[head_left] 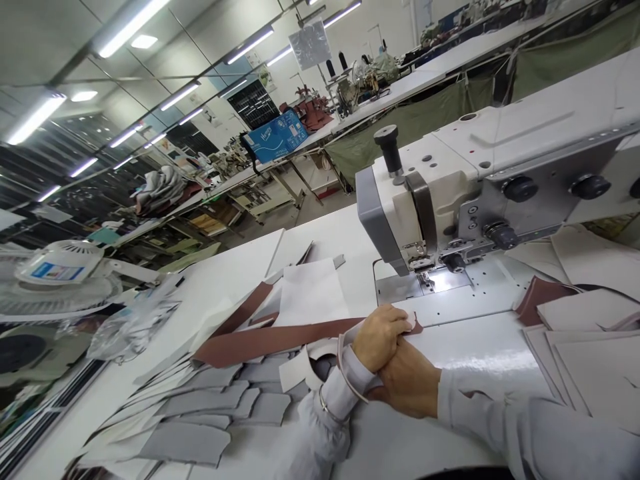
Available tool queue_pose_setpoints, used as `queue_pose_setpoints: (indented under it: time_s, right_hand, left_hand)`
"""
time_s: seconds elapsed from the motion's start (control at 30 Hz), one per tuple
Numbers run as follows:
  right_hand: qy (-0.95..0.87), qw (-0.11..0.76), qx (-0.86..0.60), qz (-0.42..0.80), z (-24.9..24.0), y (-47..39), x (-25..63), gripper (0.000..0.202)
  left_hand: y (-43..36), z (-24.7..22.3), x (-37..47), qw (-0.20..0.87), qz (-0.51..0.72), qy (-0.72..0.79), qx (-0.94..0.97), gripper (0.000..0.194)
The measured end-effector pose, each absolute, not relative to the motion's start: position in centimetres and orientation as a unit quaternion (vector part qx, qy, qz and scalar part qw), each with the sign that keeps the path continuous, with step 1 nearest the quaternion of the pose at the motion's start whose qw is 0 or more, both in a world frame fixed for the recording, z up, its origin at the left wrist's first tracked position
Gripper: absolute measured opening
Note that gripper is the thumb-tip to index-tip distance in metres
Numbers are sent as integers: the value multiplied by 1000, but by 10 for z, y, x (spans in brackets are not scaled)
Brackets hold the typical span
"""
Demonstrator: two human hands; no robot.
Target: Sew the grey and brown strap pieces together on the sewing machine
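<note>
Both hands are close together on the white table, just in front of the sewing machine's needle area (425, 277). My left hand (379, 339) is closed, its fingers pinching the end of a brown leather-like piece (419, 325). A pale curved strip (345, 360) loops over the left wrist. My right hand (411, 379) is curled against the left hand from below and to the right. Its fingertips are hidden, and I cannot make out what they hold. A long brown strip (280, 340) stretches left from the hands, over stacked grey pieces (200, 400).
A white sheet (314, 290) lies beyond the brown strip. Pale cut pieces (595, 360) are piled on the right. At the left stand a white fan (65, 273) and a clear plastic bag (135, 330). A blue box (277, 137) sits on a far bench.
</note>
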State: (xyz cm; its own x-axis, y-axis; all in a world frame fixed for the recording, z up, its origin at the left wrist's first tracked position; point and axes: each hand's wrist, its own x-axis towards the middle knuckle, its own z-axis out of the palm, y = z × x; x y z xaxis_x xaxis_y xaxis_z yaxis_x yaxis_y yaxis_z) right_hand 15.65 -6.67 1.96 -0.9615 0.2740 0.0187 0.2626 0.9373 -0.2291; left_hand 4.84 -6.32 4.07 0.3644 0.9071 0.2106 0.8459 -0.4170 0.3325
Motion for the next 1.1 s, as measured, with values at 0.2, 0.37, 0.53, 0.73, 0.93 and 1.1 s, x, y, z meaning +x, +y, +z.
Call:
queue_pose_setpoints:
  time_s: [0.2, 0.37, 0.53, 0.73, 0.93, 1.1]
  right_hand:
    - [-983, 41, -141, 107, 16, -68, 155, 69]
    - [-983, 31, -140, 116, 12, -70, 155, 66]
    - [-977, 36, -153, 147, 14, -70, 156, 68]
    - [-985, 21, -103, 138, 21, -42, 162, 50]
    - [-990, 14, -112, 89, 21, -16, 164, 53]
    - [-985, 13, -128, 111, 30, -4, 167, 52]
  left_hand:
    - [-63, 41, 50, 104, 191, 542, 812, 28]
    - [-61, 42, 51, 110, 162, 549, 812, 30]
    - [-62, 52, 53, 117, 91, 560, 815, 29]
    - [-47, 54, 55, 114, 67, 579, 805, 31]
    - [-18, 44, 53, 119, 85, 569, 809, 31]
    - [-2, 42, 52, 120, 89, 542, 827, 33]
